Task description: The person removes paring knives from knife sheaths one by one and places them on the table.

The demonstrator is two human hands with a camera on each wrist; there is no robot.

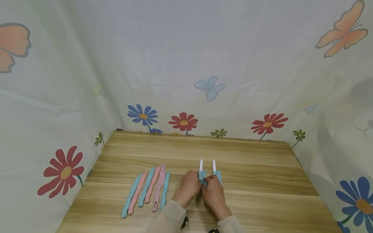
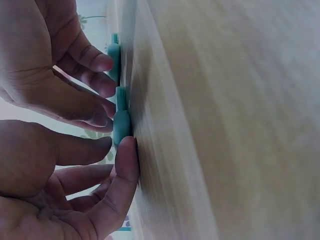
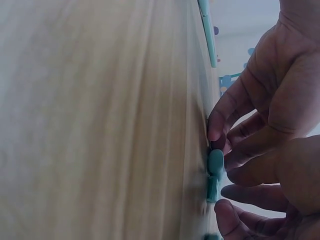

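Note:
Two small light-blue knives with pale blades lie side by side in the head view, the left knife (image 1: pixel 201 165) and the right knife (image 1: pixel 214 165). My left hand (image 1: pixel 190 184) pinches the left knife's handle (image 2: pixel 121 127) close to the tabletop. A light-blue sheath (image 3: pixel 212 190) lies just right of that handle. My right hand (image 1: pixel 214 191) holds this sheath between finger and thumb, its fingertips partly covering it. Beside the right knife, a second light-blue sheath (image 1: pixel 219 176) shows past the right hand, which hides that knife's handle in the head view.
On the left of the wooden table (image 1: pixel 262 168), several pink and light-blue sheathed knives lie in a slanted row, among them a pink knife (image 1: pixel 158 187) with a slotted handle end. A floral curtain (image 1: pixel 183 64) hangs at the table's back and sides.

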